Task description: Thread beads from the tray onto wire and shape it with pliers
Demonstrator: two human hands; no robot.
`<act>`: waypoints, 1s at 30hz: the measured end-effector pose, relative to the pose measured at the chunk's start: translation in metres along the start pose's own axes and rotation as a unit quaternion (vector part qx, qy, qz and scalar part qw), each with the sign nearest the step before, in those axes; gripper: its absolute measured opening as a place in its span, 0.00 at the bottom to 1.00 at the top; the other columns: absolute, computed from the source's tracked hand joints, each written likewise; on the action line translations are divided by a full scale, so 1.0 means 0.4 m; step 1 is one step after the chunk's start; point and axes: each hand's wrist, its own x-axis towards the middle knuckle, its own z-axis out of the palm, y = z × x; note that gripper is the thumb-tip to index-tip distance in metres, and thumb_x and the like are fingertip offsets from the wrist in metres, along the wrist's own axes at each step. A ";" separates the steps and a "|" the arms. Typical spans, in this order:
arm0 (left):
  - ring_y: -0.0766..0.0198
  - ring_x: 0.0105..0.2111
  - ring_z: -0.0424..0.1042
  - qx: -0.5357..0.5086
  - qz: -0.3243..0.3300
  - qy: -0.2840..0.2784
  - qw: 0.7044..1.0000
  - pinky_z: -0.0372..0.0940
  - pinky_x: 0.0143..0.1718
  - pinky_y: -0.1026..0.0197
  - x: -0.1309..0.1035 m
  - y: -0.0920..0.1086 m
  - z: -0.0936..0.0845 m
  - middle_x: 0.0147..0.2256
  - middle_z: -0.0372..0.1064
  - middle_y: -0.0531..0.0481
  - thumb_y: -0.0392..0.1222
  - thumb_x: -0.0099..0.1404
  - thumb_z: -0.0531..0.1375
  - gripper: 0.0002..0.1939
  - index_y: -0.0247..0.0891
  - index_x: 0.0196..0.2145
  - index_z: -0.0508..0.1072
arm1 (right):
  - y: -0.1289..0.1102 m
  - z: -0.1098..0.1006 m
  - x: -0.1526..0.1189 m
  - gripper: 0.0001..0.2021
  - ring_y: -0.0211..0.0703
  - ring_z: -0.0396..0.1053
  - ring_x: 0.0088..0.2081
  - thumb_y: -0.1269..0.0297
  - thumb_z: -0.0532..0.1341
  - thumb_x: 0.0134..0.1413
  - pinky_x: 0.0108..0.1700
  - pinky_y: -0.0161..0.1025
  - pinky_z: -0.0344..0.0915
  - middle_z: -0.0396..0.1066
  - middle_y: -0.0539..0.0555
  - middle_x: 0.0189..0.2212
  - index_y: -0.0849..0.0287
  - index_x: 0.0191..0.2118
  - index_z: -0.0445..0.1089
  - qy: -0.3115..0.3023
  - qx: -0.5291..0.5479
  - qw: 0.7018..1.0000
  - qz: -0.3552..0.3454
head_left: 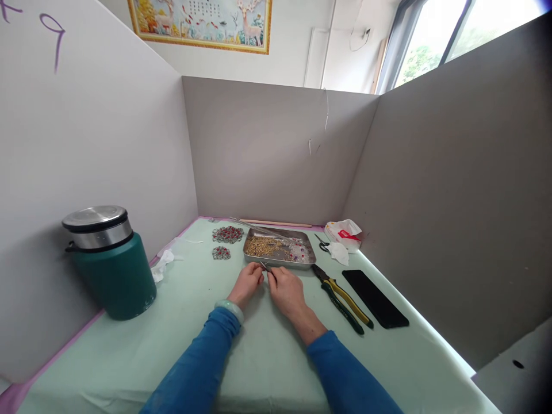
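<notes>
My left hand (pixel 249 283), with a pale green bangle (pixel 232 309) at the wrist, is closed in a pinch; what sits in its fingertips is too small to make out. My right hand (pixel 286 289) is wrapped round a small dark metal tool (pixel 266 267) whose thin tip points toward the left fingertips. Its exact kind is hidden by the fingers. Both hands meet just in front of a metal tray (pixel 280 265). In the tray lie gold beads (pixel 261 246) on the left and clear and red beads (pixel 298 251) on the right.
Two piles of red-and-silver pieces, a larger pile (pixel 227 234) and a smaller one (pixel 221 253), lie left of the tray. Rightward are pliers (pixel 345 299), a black phone-like slab (pixel 375 299), scissors (pixel 322 244) and a tissue pack (pixel 344 234). A green flask (pixel 112 276) stands left. Partitions enclose the table.
</notes>
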 end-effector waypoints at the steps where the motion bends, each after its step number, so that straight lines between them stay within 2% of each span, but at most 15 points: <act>1: 0.75 0.13 0.47 -0.033 -0.019 -0.027 0.999 0.40 0.15 0.69 -0.002 0.004 -0.003 0.18 0.55 0.60 0.41 0.56 0.54 0.08 0.35 0.33 0.65 | 0.002 -0.002 0.001 0.12 0.38 0.67 0.32 0.63 0.51 0.61 0.32 0.35 0.51 0.70 0.51 0.30 0.57 0.33 0.69 -0.001 0.001 1.000 0.001; 4: 0.77 0.14 0.44 -0.116 -0.067 -0.088 0.987 0.36 0.16 0.68 -0.005 0.012 -0.013 0.20 0.58 0.59 0.40 0.52 0.58 0.11 0.34 0.34 0.65 | 0.008 -0.006 0.004 0.12 0.38 0.67 0.32 0.63 0.51 0.61 0.31 0.35 0.50 0.70 0.51 0.30 0.57 0.32 0.70 -0.004 0.007 1.000 0.004; 7: 0.77 0.14 0.44 -0.138 -0.075 -0.103 0.982 0.35 0.16 0.68 -0.006 0.016 -0.019 0.20 0.58 0.57 0.42 0.51 0.60 0.13 0.34 0.34 0.66 | 0.011 -0.008 0.003 0.12 0.37 0.67 0.32 0.63 0.50 0.61 0.31 0.34 0.51 0.70 0.51 0.30 0.57 0.32 0.70 0.000 0.012 1.000 0.000; 10: 0.76 0.14 0.43 -0.114 -0.073 -0.103 0.985 0.35 0.16 0.68 -0.006 0.015 -0.020 0.20 0.57 0.57 0.47 0.53 0.58 0.13 0.34 0.31 0.65 | 0.011 -0.010 0.002 0.12 0.38 0.67 0.31 0.63 0.50 0.61 0.32 0.34 0.51 0.70 0.51 0.29 0.57 0.32 0.70 0.003 0.014 1.000 -0.008; 13: 0.74 0.14 0.44 -0.021 -0.042 -0.074 0.996 0.38 0.16 0.67 -0.003 0.010 -0.018 0.17 0.52 0.60 0.50 0.57 0.54 0.13 0.35 0.29 0.66 | 0.011 -0.013 0.001 0.12 0.38 0.67 0.31 0.63 0.51 0.61 0.31 0.34 0.51 0.71 0.51 0.30 0.56 0.33 0.70 -0.003 0.014 1.000 -0.012; 15: 0.71 0.15 0.49 0.089 0.014 -0.036 0.995 0.44 0.18 0.66 0.002 0.005 -0.018 0.16 0.51 0.59 0.46 0.59 0.52 0.12 0.36 0.27 0.67 | 0.008 -0.013 0.000 0.12 0.39 0.67 0.31 0.63 0.51 0.61 0.31 0.35 0.52 0.71 0.52 0.30 0.56 0.34 0.70 -0.008 0.009 1.000 -0.012; 19: 0.66 0.22 0.61 0.304 0.117 0.030 0.945 0.52 0.27 0.64 0.006 -0.005 -0.016 0.19 0.63 0.52 0.37 0.61 0.50 0.12 0.37 0.24 0.69 | -0.009 -0.004 -0.005 0.12 0.43 0.67 0.34 0.63 0.51 0.61 0.33 0.36 0.53 0.71 0.55 0.32 0.58 0.34 0.70 -0.010 -0.030 0.999 -0.012; 22: 0.63 0.26 0.64 0.363 0.124 0.058 0.922 0.53 0.30 0.62 0.003 -0.010 -0.011 0.24 0.69 0.47 0.35 0.62 0.49 0.13 0.38 0.25 0.70 | -0.025 0.006 -0.009 0.12 0.46 0.66 0.36 0.64 0.50 0.61 0.35 0.38 0.54 0.70 0.58 0.32 0.60 0.34 0.69 -0.009 -0.064 0.998 -0.023; 25: 0.65 0.25 0.63 0.321 0.109 0.063 0.939 0.53 0.28 0.64 0.004 -0.011 -0.007 0.23 0.68 0.48 0.35 0.61 0.50 0.12 0.38 0.23 0.68 | -0.032 0.010 -0.009 0.12 0.46 0.66 0.36 0.64 0.50 0.61 0.36 0.38 0.55 0.70 0.58 0.32 0.60 0.34 0.69 -0.002 -0.060 0.998 -0.031; 27: 0.67 0.21 0.59 0.228 0.080 0.057 0.969 0.52 0.25 0.65 0.007 -0.008 -0.008 0.19 0.62 0.53 0.37 0.61 0.50 0.11 0.37 0.22 0.66 | -0.029 0.008 -0.007 0.12 0.45 0.66 0.37 0.63 0.50 0.61 0.35 0.37 0.55 0.70 0.56 0.32 0.59 0.34 0.69 0.008 -0.036 0.999 -0.025; 30: 0.72 0.13 0.46 0.045 -0.012 0.023 0.999 0.44 0.17 0.67 0.007 0.002 -0.014 0.14 0.49 0.60 0.43 0.61 0.50 0.10 0.37 0.26 0.65 | -0.010 0.000 -0.001 0.11 0.42 0.66 0.36 0.63 0.50 0.61 0.34 0.35 0.54 0.70 0.54 0.33 0.58 0.35 0.68 0.025 0.009 1.000 0.000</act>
